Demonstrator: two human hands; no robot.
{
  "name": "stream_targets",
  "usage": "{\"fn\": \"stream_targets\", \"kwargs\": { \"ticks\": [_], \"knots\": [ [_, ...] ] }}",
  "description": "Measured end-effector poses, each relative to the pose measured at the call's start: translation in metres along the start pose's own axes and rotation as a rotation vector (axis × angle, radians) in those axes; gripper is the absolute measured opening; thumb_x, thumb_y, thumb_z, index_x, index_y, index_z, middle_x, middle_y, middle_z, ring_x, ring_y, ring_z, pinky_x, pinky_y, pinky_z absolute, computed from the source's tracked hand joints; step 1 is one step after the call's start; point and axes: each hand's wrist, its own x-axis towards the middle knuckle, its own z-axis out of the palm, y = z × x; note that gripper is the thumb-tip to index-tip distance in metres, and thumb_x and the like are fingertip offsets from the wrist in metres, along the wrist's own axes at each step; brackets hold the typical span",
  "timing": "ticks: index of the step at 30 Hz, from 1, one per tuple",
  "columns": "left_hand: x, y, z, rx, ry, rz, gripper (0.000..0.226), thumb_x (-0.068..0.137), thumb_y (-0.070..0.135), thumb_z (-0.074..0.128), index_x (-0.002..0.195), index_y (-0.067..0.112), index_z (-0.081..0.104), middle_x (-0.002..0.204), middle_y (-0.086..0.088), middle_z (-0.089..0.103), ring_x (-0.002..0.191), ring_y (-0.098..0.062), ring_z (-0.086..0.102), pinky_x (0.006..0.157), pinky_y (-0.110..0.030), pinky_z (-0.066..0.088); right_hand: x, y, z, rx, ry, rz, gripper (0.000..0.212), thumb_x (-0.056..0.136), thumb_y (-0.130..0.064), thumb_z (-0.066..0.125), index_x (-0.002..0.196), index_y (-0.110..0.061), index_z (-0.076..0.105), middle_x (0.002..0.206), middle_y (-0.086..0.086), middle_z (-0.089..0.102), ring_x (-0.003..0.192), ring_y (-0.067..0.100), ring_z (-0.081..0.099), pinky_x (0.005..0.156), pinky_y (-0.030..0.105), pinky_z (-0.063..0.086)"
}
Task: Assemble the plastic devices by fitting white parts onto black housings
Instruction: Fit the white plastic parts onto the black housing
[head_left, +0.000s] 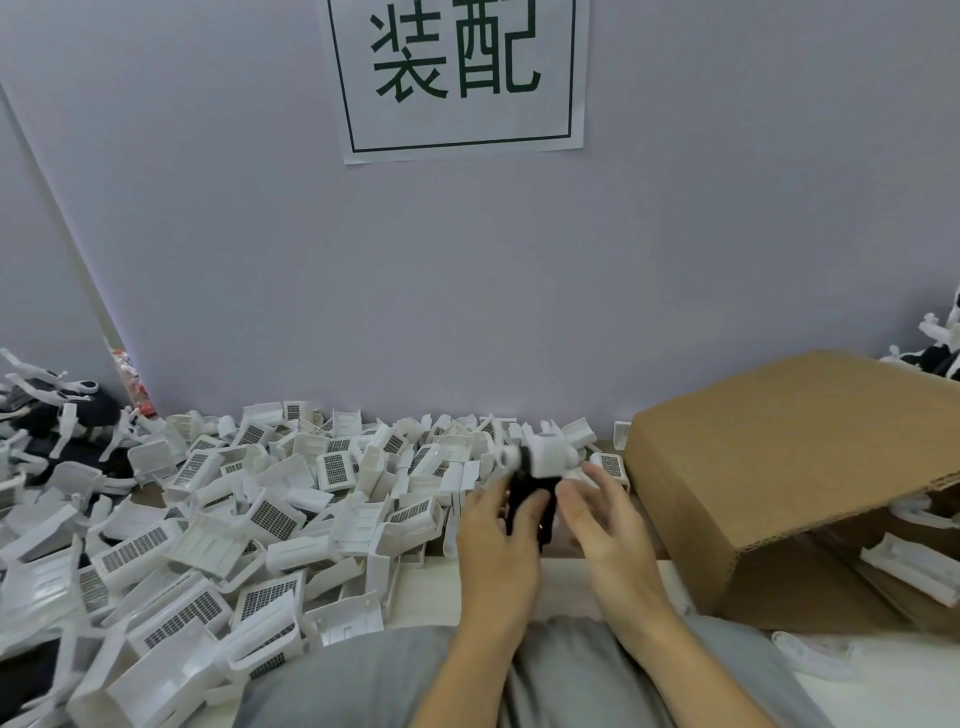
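Head view shows the left hand (498, 525) with its fingers curled round the black housing (524, 499), gripping it from the left. Just right of it, the right hand (602, 514) hangs with fingers straight and relaxed, close beside the housing, contact unclear. The housing stands roughly upright, long axis running near to far, its far end capped by a white part (550, 454) above the fingertips. Left lies a heap of white parts (249, 519); right, a cardboard box (789, 467). A wall sign (457, 73) reads "装配".
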Motion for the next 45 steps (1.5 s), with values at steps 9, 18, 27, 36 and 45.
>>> {"fn": "stream_targets", "kwargs": {
  "ticks": [9,18,27,36,45],
  "knots": [
    [0.010,0.010,-0.011,-0.794,0.083,-0.629,0.029,0.093,0.041,0.051,0.100,0.013,0.056,0.072,-0.006,0.060,0.067,-0.024,0.056,0.057,-0.030,0.040,0.005,0.005,-0.002,-0.173,0.041,0.098,0.025,0.105,-0.022,0.044,0.119,-0.024,0.065,0.114,-0.005,0.068,0.113,0.014,0.061,0.096,0.037,0.049],
    [0.013,0.004,-0.010,-0.756,0.127,-0.583,0.042,0.095,0.037,0.064,0.121,0.004,0.060,0.101,-0.020,0.065,0.086,-0.033,0.066,0.065,-0.039,0.060,-0.006,-0.007,0.002,-0.208,-0.161,0.145,0.021,0.101,-0.024,0.053,0.115,-0.039,0.057,0.084,-0.018,0.073,0.075,0.000,0.069,0.061,0.019,0.047],
    [0.008,0.005,-0.002,-0.575,0.055,-0.518,0.048,0.104,0.041,0.045,0.121,0.000,0.065,0.124,-0.028,0.065,0.113,-0.045,0.063,0.084,-0.050,0.050,-0.011,-0.014,0.004,-0.254,-0.266,0.231,0.014,0.098,-0.041,0.058,0.100,-0.032,0.069,0.088,-0.012,0.075,0.075,0.010,0.071,0.066,0.023,0.045],
    [0.005,0.002,0.001,-0.481,-0.051,-0.411,0.032,0.104,0.035,0.048,0.117,0.012,0.066,0.116,-0.020,0.070,0.102,-0.036,0.069,0.084,-0.046,0.054,-0.010,-0.016,0.002,-0.179,-0.345,0.232,0.018,0.098,-0.023,0.055,0.114,-0.020,0.062,0.074,0.007,0.071,0.065,0.020,0.064,0.064,0.029,0.042],
    [0.005,0.007,-0.002,-0.608,-0.020,-0.465,0.030,0.106,0.025,0.045,0.122,0.008,0.064,0.109,-0.021,0.067,0.094,-0.034,0.061,0.067,-0.038,0.046,-0.009,-0.014,0.001,-0.138,-0.361,0.266,0.024,0.095,-0.005,0.051,0.113,-0.017,0.062,0.069,-0.002,0.064,0.062,0.012,0.055,0.060,0.026,0.042]
  ]
}}
